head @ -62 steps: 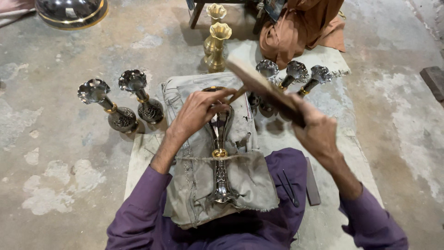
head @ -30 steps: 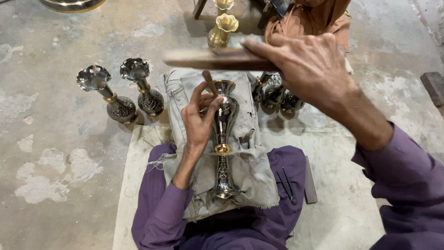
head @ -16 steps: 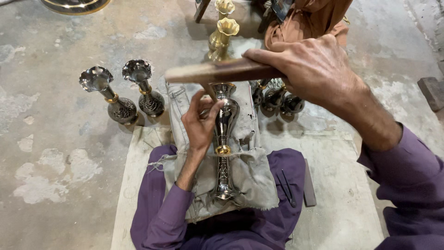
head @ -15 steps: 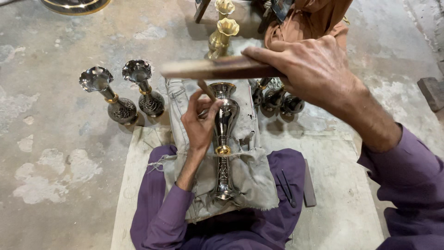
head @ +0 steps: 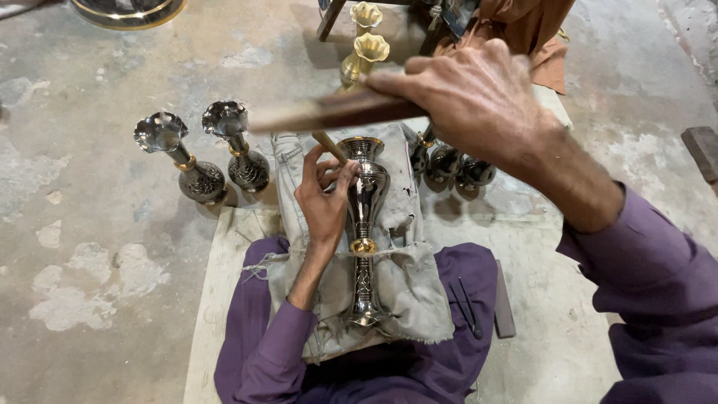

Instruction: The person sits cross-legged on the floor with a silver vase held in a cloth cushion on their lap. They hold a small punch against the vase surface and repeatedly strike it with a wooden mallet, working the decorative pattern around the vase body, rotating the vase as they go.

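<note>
Wooden stick [head: 336,112] in clenched right hand [head: 471,97]; left hand [head: 325,198] pinching thin tool [head: 329,146] (against metal vase [head: 364,217]).

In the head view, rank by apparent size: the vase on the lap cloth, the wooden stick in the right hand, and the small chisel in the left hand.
1. vase, longest in frame.
2. wooden stick; it is motion-blurred, nearer the camera, and partly hidden by the right hand, so its rank against the vase is unsure.
3. chisel in the left hand, clearly smallest.
</note>
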Tool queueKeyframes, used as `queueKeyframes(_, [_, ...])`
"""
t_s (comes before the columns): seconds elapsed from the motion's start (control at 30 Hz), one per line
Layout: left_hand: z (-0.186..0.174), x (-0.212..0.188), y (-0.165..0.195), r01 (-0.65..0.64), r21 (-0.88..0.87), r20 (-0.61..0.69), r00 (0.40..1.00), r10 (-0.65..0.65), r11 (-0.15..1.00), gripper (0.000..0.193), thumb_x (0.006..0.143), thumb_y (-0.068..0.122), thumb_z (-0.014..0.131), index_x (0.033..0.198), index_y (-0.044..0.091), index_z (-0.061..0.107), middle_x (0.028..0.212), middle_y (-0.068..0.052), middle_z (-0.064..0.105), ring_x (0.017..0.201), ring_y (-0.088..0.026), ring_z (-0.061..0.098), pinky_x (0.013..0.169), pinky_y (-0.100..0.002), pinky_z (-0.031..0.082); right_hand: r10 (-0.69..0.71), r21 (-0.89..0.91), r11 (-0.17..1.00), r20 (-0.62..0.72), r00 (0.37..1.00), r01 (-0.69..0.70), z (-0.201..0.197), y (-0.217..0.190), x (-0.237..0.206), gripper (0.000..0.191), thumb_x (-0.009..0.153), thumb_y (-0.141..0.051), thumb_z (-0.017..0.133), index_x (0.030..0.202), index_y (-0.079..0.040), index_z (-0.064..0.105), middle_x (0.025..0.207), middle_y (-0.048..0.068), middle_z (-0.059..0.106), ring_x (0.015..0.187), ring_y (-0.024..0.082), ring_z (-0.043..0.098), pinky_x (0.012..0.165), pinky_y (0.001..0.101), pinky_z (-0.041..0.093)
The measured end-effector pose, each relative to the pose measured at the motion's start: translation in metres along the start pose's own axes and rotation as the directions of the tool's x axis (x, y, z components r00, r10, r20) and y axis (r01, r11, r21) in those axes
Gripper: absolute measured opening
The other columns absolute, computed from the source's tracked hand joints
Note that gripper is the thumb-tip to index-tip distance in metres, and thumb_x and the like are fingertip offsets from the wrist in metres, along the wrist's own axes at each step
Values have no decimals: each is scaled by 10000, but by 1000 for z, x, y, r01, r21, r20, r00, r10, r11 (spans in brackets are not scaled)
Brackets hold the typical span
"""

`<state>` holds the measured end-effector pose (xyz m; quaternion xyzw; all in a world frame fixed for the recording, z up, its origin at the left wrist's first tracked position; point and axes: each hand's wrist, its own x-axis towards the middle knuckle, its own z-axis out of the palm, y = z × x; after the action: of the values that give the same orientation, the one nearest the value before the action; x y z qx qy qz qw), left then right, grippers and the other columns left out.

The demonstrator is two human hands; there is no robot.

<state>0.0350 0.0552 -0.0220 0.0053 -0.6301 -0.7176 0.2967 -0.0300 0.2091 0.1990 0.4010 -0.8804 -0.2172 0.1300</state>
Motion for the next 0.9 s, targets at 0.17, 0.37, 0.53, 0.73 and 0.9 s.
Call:
queueKeyframes(0.17, [-3,1,0,-68,126,20,998,65,990,462,969,70,755,1369,13,530,1023,-147,774,946,-207,798,738,-303,674,83,174,980,94,992,-99,-4,3,0,741,894,7,618,1547,-304,458,997,20,728,534,141,605,418,315,495])
queueKeyframes(0.37, [-5,5,3,-53,98,59,997,47,994,454,978,84,750,1374,12,541,1025,-155,776,963,-219,802,756,-315,695,82,148,986,-63,995,-72,1,9,-17,764,862,-105,687,1589,-214,477,1042,43,756,734,149,674,530,313,502])
queueKeyframes(0.53, [-7,10,6,-2,56,79,997,-3,998,461,977,108,743,1374,12,529,1044,-169,775,955,-223,801,764,-321,702,123,150,982,-31,992,-117,7,11,-20,583,950,-166,661,1511,-256,529,1063,53,751,632,162,673,458,312,503])
queueKeyframes(0.73, [-12,30,7,-71,197,241,970,22,978,479,957,194,779,1367,89,553,994,-151,807,849,-228,817,741,-333,712,214,178,954,165,963,-243,24,18,-31,598,985,-72,607,1518,-322,502,1107,52,753,632,158,700,463,348,539])
queueKeyframes(0.9, [-19,56,16,-207,182,547,834,76,961,448,956,158,730,1388,154,612,1044,-112,805,892,-216,815,778,-342,701,275,532,834,-172,946,-146,52,24,-59,575,937,-145,693,1484,-136,517,1129,117,736,766,207,712,640,376,595])
